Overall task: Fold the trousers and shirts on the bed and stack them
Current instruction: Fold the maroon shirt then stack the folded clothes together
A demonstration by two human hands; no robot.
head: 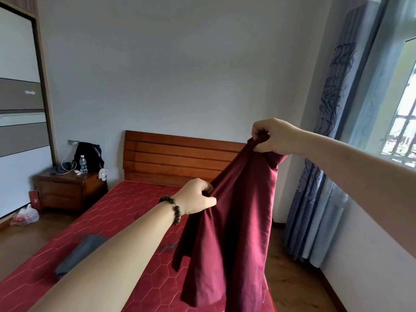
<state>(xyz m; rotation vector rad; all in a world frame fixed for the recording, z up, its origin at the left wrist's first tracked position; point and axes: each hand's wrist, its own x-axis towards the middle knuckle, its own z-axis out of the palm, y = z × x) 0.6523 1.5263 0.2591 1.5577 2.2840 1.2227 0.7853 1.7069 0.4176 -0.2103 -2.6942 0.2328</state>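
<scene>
Bedroom with a red mattress (126,221) before a wooden headboard (180,158). Right hand (273,137), raised, pinches the upper edge of a maroon garment (229,233); left hand (197,195), lower and wearing a bead bracelet (174,210), pinches the same edge. The garment hangs clear above the mattress's right side, long axis vertical, hem downward. A folded grey garment (83,253) lies by the mattress's left edge. Bare floor lies between the mattress and the curtain (315,210).
</scene>
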